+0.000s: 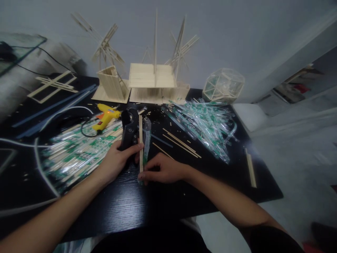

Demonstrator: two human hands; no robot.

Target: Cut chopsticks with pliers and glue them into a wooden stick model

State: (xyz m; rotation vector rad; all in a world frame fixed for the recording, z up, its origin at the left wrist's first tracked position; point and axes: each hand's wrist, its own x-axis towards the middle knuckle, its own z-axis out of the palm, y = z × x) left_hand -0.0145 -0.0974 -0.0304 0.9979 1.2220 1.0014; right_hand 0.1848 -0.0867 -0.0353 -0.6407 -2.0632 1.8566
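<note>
My left hand is closed around a black hand tool that looks like a cutter, its jaws partly hidden. The left thumb also presses on a pair of pale wooden chopsticks, which stand lengthwise away from me. Close by, my right hand pinches the lower end of those chopsticks. A clear plastic wrapper with green print lies alongside them, its lower end at the right fingers. Several loose thin sticks lie on the black table just beyond the right hand.
Wrapped chopsticks form a pile at left, below a yellow glue gun. Used wrappers heap at right. Stick-built models line the wall, with a polyhedral frame beside them. More sticks lie near the right edge.
</note>
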